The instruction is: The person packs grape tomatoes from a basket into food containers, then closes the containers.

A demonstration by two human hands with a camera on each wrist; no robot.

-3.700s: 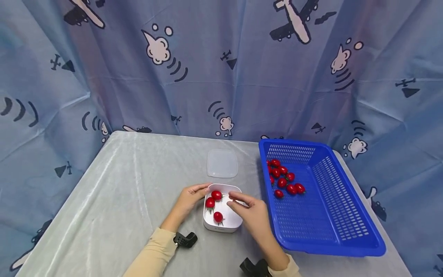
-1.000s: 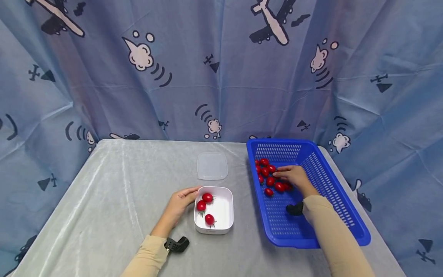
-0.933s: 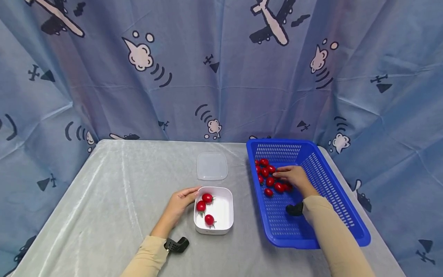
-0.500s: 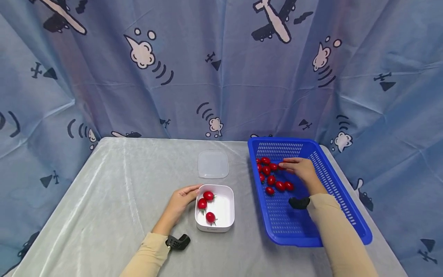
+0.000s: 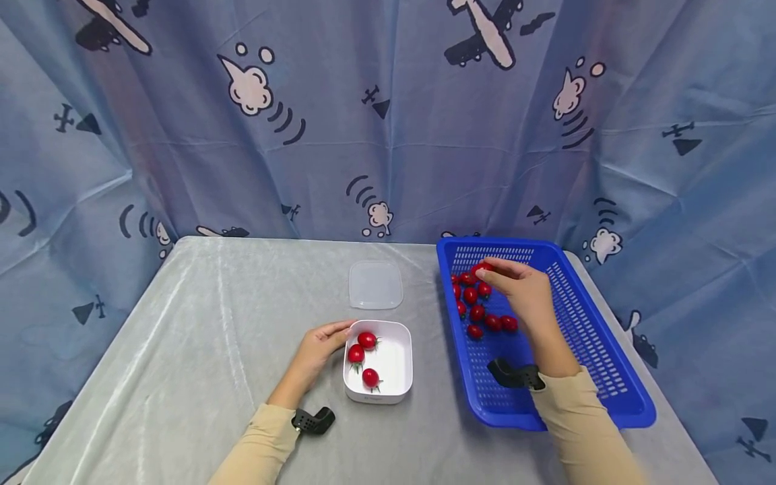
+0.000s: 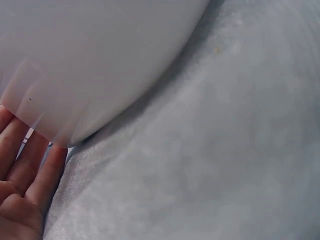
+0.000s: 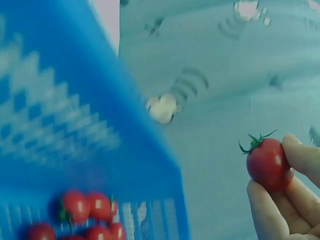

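Observation:
My right hand (image 5: 530, 296) pinches a red cherry tomato (image 7: 270, 164) between thumb and fingertips; its green stem leaves show in the right wrist view. In the head view this hand is over the far part of the blue basket (image 5: 451, 337), where several more cherry tomatoes (image 5: 477, 312) lie along the left side. My left hand (image 5: 312, 353) rests at the left wall of a square white box (image 5: 393, 357), fingers extended along its far left corner. Seen from the left wrist, those straight fingers (image 6: 45, 175) touch the box wall. Inside the box sit 3 cherry tomatoes (image 5: 370, 378).
A clear, flat lid (image 5: 376, 285) lies on the grey-white tablecloth (image 5: 261, 296) behind the box. A blue curtain (image 5: 327, 121) with printed planes hangs behind the table. Black wrist devices (image 5: 314, 421) are worn on both arms.
The right hand went from above the box to the basket, took hold of a cherry tomato there, and has lifted it up and leftward. The left hand stays at the box.

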